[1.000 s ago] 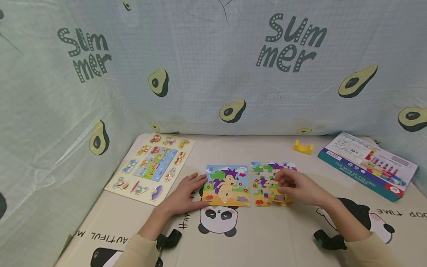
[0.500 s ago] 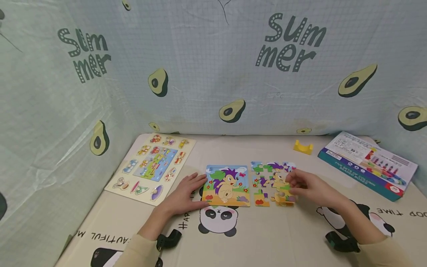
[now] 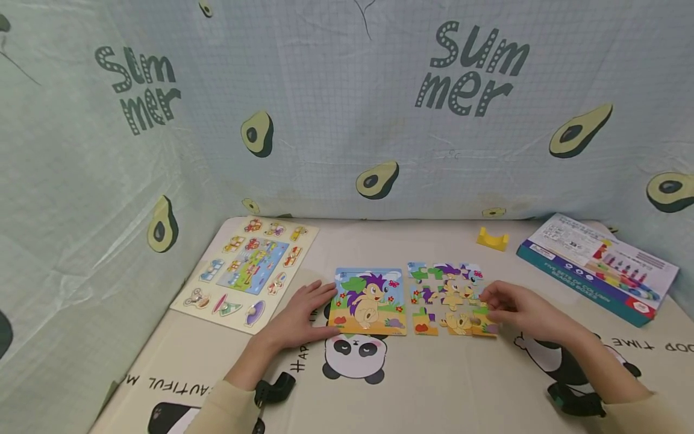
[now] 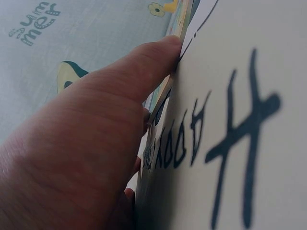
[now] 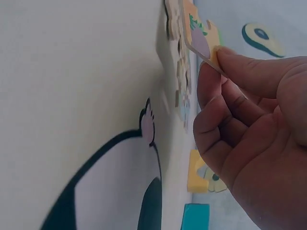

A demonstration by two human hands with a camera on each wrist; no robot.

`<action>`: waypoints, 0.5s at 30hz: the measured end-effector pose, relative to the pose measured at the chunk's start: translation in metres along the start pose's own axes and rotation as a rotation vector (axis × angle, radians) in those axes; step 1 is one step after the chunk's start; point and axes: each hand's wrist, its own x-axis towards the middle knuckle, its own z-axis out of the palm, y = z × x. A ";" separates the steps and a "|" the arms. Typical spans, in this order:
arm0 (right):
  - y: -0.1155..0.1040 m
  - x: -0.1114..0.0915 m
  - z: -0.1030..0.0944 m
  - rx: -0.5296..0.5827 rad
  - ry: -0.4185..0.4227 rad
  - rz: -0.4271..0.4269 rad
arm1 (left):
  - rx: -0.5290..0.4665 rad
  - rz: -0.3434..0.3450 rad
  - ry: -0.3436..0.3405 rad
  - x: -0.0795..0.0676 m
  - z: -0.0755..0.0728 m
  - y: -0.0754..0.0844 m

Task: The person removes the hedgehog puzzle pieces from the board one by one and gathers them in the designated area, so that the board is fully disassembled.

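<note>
My right hand [image 3: 523,310] pinches a puzzle piece [image 3: 485,325] between thumb and fingers, at the lower right of several spread puzzle pieces [image 3: 451,293]. In the right wrist view, this held piece [image 5: 199,38] is yellow with a purple shape and green leaves, lifted off the table. Left of the spread pieces lies a square hedgehog picture board [image 3: 368,304]. My left hand [image 3: 295,313] rests at that board's left edge, fingers spread and thumb touching its lower-left corner. The left wrist view shows the left thumb [image 4: 148,62] against the board's edge; most other fingers are hidden.
A cream knob puzzle board [image 3: 244,274] with vehicle pieces lies at the left. Toward the back right are a small yellow block [image 3: 493,239] and a teal-sided box [image 3: 599,268]. A printed curtain [image 3: 325,108] hangs behind the table [image 3: 423,386].
My right hand has moved right with the puzzle piece, uncovering the spread pieces beneath. My left hand and the hedgehog board have stayed in place.
</note>
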 end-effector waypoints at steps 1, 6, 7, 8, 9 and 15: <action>0.001 0.000 -0.001 0.002 -0.003 0.000 | -0.001 -0.001 -0.001 0.000 0.000 0.000; 0.007 -0.002 -0.003 0.010 -0.019 0.019 | -0.001 0.003 -0.003 0.000 0.000 -0.001; 0.007 -0.003 -0.003 0.010 -0.023 0.026 | 0.000 0.004 -0.004 0.001 0.001 -0.001; 0.008 -0.003 -0.004 0.009 -0.025 0.030 | 0.002 0.006 -0.004 0.001 0.001 -0.001; 0.008 -0.003 -0.004 0.006 -0.029 0.032 | 0.002 0.008 -0.003 0.001 0.001 -0.001; 0.011 -0.003 -0.002 -0.014 -0.029 0.051 | 0.002 0.013 -0.001 0.001 0.000 0.000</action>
